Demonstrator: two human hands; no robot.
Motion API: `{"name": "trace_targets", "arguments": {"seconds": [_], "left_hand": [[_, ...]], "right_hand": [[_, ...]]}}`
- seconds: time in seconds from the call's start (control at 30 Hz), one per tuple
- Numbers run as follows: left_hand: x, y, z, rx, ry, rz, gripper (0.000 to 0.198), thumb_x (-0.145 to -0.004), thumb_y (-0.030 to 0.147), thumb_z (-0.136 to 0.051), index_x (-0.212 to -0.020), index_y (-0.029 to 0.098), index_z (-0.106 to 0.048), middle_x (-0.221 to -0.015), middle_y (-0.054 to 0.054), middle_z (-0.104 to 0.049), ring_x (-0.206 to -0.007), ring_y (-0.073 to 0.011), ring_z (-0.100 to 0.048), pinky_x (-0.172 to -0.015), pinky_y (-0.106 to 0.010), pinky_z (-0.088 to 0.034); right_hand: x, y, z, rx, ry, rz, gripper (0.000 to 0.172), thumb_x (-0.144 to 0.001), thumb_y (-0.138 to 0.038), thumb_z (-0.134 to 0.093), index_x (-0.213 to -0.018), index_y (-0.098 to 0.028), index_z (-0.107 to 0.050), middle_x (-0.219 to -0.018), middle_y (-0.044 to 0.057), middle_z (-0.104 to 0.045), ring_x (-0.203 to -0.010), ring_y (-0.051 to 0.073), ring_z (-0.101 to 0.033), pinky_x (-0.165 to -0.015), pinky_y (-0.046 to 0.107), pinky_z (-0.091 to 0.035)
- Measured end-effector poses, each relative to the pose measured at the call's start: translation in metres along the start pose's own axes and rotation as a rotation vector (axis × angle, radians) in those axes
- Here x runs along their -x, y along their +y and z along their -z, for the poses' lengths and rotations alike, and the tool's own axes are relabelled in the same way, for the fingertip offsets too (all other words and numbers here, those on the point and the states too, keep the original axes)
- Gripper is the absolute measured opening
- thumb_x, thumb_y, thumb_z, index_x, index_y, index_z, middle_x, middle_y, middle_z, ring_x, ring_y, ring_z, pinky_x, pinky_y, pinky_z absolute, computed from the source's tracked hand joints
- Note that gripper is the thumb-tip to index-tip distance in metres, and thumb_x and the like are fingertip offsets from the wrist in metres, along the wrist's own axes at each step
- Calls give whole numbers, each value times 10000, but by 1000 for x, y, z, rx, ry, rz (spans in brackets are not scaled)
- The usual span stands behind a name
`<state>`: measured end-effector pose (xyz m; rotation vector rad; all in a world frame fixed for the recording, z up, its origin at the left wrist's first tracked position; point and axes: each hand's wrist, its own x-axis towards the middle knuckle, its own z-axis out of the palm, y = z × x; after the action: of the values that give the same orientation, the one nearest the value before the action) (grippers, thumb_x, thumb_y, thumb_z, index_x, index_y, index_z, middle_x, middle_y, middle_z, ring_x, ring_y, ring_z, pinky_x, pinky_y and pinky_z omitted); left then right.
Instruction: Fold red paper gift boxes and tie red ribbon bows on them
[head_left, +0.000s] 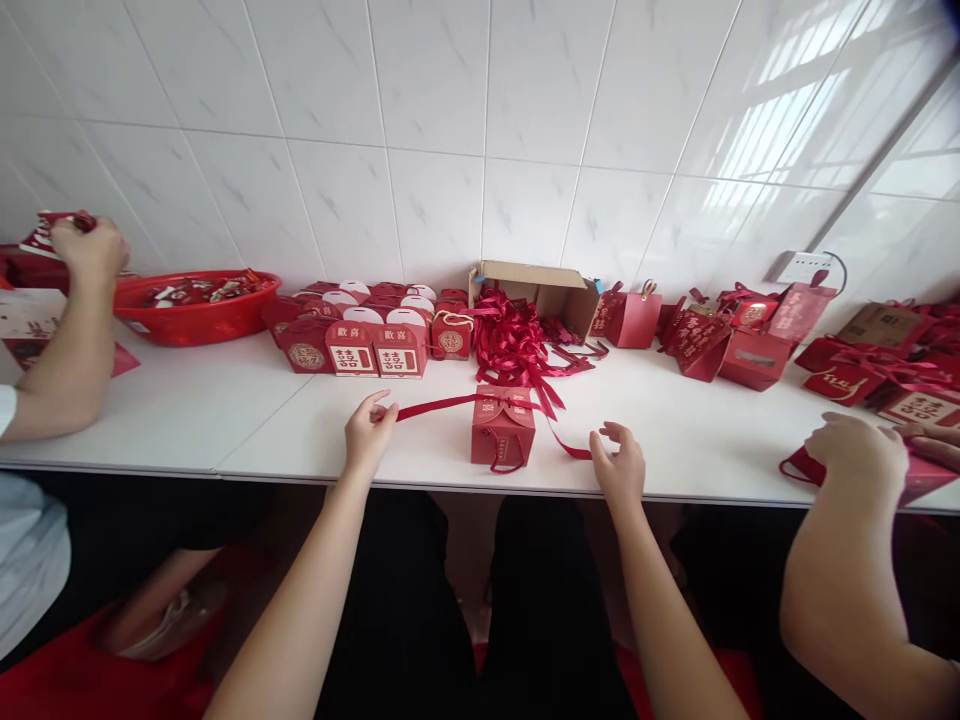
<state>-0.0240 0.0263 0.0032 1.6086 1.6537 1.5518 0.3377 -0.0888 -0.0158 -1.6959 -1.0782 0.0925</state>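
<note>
A small red gift box (491,447) with a rope handle stands upright at the table's front edge, between my hands. A dark red ribbon (442,405) runs across its top, its two ends reaching out to either side. My left hand (369,432) pinches the left end and keeps it stretched taut. On the other side, my right hand (619,462) has its fingers curled at the slacker right end, which touches the fingertips. Behind the box lies a tangled heap of red ribbons (510,335), spilling from an open cardboard box (536,272).
Rows of red and white gift boxes (367,345) stand back left, beside a red basin (199,310) of small wrapped items. More red boxes (754,355) sit at right. A co-worker's hand (90,245) is at far left, another's (859,450) at right. A power strip (802,266) is by the wall.
</note>
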Motion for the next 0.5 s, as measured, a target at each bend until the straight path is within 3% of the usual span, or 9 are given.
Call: {"name": "trace_targets", "arguments": {"seconds": [0.13, 0.3, 0.5], "left_hand": [[-3, -9, -3, -12, 4, 25, 334, -814, 331, -621, -1098, 154, -608, -820, -14, -621, -774, -166, -608, -760, -317, -502], [-6, -14, -5, -35, -52, 42, 291, -902, 321, -568, -1128, 139, -576, -1095, -77, -622, -922, -189, -627, -796, -393, -538], [-8, -11, -1, -23, -71, 63, 308, -902, 316, -568, -1158, 144, -567, -1141, -86, -609, -967, -203, -622, -821, -408, -536]], "right_hand": [[1, 2, -1, -26, 26, -1, 458, -809, -498, -515, -1132, -174, -537, -1101, 120, -631, -1066, 292, -510, -770, 369, -427], [0, 3, -4, -60, 23, 29, 494, -804, -512, -536, -1152, -162, -518, -1095, 137, -620, -1083, 310, -500, -806, 406, -429], [5, -8, 6, -155, 137, 105, 416, -836, -462, -515, -1112, -151, -535, -1183, 171, -545, -1104, 293, -507, -821, 424, -472]]}}
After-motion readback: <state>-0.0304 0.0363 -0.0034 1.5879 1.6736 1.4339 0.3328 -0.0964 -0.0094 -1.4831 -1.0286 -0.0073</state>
